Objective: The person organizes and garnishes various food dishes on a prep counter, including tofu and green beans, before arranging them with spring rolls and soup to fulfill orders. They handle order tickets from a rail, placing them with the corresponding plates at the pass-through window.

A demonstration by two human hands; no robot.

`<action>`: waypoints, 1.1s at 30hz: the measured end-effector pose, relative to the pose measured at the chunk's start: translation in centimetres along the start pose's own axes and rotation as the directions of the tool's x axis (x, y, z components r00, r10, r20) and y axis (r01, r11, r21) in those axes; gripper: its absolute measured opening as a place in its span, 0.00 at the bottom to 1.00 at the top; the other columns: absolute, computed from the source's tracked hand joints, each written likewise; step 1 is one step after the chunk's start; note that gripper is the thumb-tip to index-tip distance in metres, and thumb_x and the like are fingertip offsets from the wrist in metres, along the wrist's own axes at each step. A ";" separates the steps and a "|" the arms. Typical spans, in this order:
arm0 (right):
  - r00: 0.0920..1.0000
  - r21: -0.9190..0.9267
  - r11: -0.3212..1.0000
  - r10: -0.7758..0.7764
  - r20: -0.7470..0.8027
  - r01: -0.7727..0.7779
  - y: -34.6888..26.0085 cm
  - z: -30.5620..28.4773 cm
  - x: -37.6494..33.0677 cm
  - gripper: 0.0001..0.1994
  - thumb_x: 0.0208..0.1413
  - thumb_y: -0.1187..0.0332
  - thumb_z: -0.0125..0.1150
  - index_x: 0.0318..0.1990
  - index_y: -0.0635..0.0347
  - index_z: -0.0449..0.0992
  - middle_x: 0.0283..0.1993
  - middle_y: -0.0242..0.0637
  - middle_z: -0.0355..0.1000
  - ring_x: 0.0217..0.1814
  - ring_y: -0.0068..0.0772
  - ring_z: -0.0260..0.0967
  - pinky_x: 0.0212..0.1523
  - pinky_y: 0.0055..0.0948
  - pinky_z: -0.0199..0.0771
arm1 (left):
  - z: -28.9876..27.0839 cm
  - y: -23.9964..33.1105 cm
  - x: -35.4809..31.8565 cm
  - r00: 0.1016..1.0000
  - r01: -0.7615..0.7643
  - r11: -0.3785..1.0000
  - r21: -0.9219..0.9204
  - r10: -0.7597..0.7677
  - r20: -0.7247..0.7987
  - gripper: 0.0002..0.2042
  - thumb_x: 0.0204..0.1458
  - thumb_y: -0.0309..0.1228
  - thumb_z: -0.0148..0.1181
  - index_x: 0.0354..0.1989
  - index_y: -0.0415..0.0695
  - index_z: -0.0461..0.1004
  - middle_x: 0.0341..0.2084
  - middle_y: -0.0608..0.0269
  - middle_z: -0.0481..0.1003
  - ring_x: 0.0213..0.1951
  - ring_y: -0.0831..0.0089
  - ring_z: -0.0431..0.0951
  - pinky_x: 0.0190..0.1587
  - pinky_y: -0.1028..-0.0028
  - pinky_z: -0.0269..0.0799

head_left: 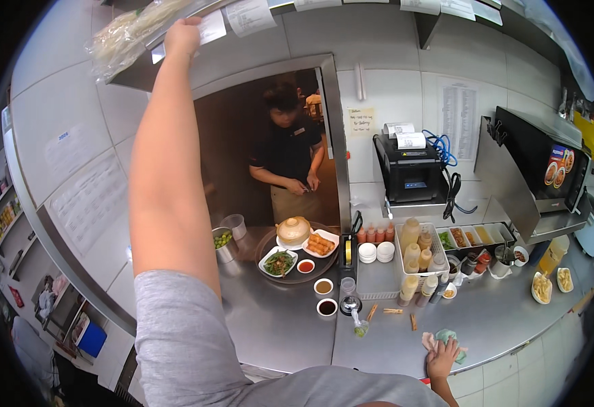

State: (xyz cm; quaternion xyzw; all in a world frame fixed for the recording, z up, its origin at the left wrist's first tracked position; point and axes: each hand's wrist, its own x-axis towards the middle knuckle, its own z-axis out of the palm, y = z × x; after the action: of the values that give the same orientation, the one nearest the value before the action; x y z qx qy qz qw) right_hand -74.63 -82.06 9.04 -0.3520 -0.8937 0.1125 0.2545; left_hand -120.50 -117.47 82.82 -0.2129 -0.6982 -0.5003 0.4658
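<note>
My left hand (pixel 183 35) is raised high to the overhead shelf (pixel 134 76), touching a clear plastic bag of pale food (pixel 124 35) that lies there; whether the fingers grip it I cannot tell. My right hand (pixel 442 357) rests low on the steel counter (pixel 276 325), pressing a green and pink cloth (pixel 450 337) near the front edge. A round dark tray (pixel 264 244) with a lidded clay pot (pixel 293 230), fried rolls (pixel 321 243), green beans (pixel 279 262) and red sauce (pixel 306 266) sits by the pass window.
A person in a dark shirt and apron (pixel 287 159) stands behind the window. Sauce bottles in a white basket (pixel 420 261), small sauce bowls (pixel 324 287), a receipt printer (pixel 411 169), topping containers (pixel 470 236) and a metal cup of green pieces (pixel 224 243) crowd the counter.
</note>
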 end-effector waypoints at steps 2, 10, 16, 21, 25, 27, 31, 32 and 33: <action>1.000 0.007 1.000 -0.005 0.014 0.004 -0.4 -0.1 0.1 0.21 0.41 0.67 0.58 0.47 0.60 0.68 0.60 0.56 0.55 0.65 0.60 0.47 0.64 0.59 0.38 | 0.3 -0.1 0.6 0.980 -0.068 0.965 0.253 0.112 -0.162 0.16 0.45 0.25 0.47 0.44 0.46 0.75 0.42 0.53 0.74 0.43 0.63 0.74 0.46 0.68 0.68; 1.000 0.017 1.000 0.013 0.022 -0.013 -0.2 -0.1 0.3 0.20 0.41 0.68 0.57 0.46 0.60 0.70 0.61 0.56 0.55 0.65 0.61 0.47 0.65 0.57 0.36 | 5.3 0.0 -4.8 0.556 -0.702 0.479 0.527 0.831 -0.014 0.23 0.47 0.20 0.45 0.52 0.56 0.70 0.52 0.68 0.69 0.55 0.64 0.66 0.58 0.61 0.54; 1.000 0.033 0.999 0.012 0.018 -0.013 -0.8 0.0 0.4 0.20 0.41 0.67 0.57 0.45 0.60 0.70 0.60 0.56 0.56 0.65 0.59 0.48 0.64 0.58 0.38 | 4.9 -1.8 -3.9 0.518 -0.693 0.504 0.515 0.845 -0.130 0.25 0.46 0.19 0.43 0.54 0.53 0.69 0.54 0.70 0.67 0.57 0.67 0.64 0.58 0.61 0.52; 1.000 0.038 0.999 0.018 0.017 -0.018 -0.8 0.2 0.0 0.20 0.41 0.67 0.57 0.46 0.59 0.70 0.60 0.56 0.56 0.65 0.59 0.47 0.64 0.58 0.38 | 3.7 -4.7 -3.4 0.677 -0.560 0.697 0.447 0.697 -0.238 0.26 0.44 0.20 0.46 0.56 0.49 0.65 0.58 0.64 0.63 0.60 0.65 0.60 0.61 0.52 0.45; 1.000 -0.010 1.000 0.002 0.018 -0.002 -0.9 0.0 0.0 0.20 0.41 0.67 0.57 0.46 0.59 0.70 0.60 0.56 0.55 0.65 0.60 0.47 0.64 0.59 0.39 | 2.5 -4.5 -3.6 0.772 -0.490 0.681 0.544 0.629 -0.091 0.26 0.44 0.21 0.46 0.57 0.47 0.63 0.58 0.59 0.62 0.62 0.61 0.58 0.63 0.50 0.41; 1.000 -0.017 1.000 0.001 0.016 0.000 -0.1 0.6 0.1 0.21 0.41 0.67 0.58 0.47 0.59 0.70 0.61 0.56 0.55 0.65 0.61 0.47 0.63 0.60 0.40 | 3.3 -3.1 -5.3 0.711 -0.553 0.697 0.456 0.680 -0.177 0.25 0.45 0.22 0.46 0.57 0.46 0.64 0.58 0.58 0.62 0.62 0.60 0.57 0.63 0.50 0.41; 0.998 0.049 0.998 0.033 0.046 -0.035 -0.2 -0.7 1.1 0.26 0.39 0.66 0.61 0.50 0.59 0.69 0.62 0.55 0.54 0.65 0.61 0.47 0.62 0.61 0.41 | 5.8 -0.2 -17.1 0.574 -0.815 0.580 0.003 0.806 -0.144 0.21 0.46 0.23 0.50 0.52 0.42 0.66 0.53 0.53 0.66 0.58 0.55 0.62 0.62 0.54 0.47; 0.997 0.060 0.996 0.069 -0.023 -0.068 0.7 -1.1 1.0 0.30 0.37 0.67 0.63 0.53 0.59 0.67 0.63 0.55 0.53 0.65 0.60 0.47 0.63 0.58 0.43 | 7.3 0.5 -22.0 0.570 -0.818 0.555 -0.150 0.818 -0.076 0.18 0.44 0.19 0.52 0.47 0.38 0.70 0.49 0.54 0.70 0.56 0.56 0.65 0.61 0.60 0.52; 0.995 0.045 0.994 0.096 -0.023 -0.095 1.4 -1.5 1.4 0.30 0.37 0.67 0.63 0.53 0.59 0.67 0.63 0.55 0.53 0.65 0.60 0.47 0.63 0.58 0.43 | 7.8 1.0 -26.9 0.566 -0.782 0.566 -0.262 0.820 0.081 0.16 0.43 0.19 0.52 0.43 0.39 0.72 0.47 0.55 0.71 0.55 0.56 0.66 0.61 0.58 0.53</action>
State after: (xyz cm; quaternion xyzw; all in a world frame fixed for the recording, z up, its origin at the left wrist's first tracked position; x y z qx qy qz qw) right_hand -73.92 -80.07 10.31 -0.3901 -0.8698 0.1398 0.2678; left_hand -110.40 -105.51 59.60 -0.5997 -0.5128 -0.2760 0.5488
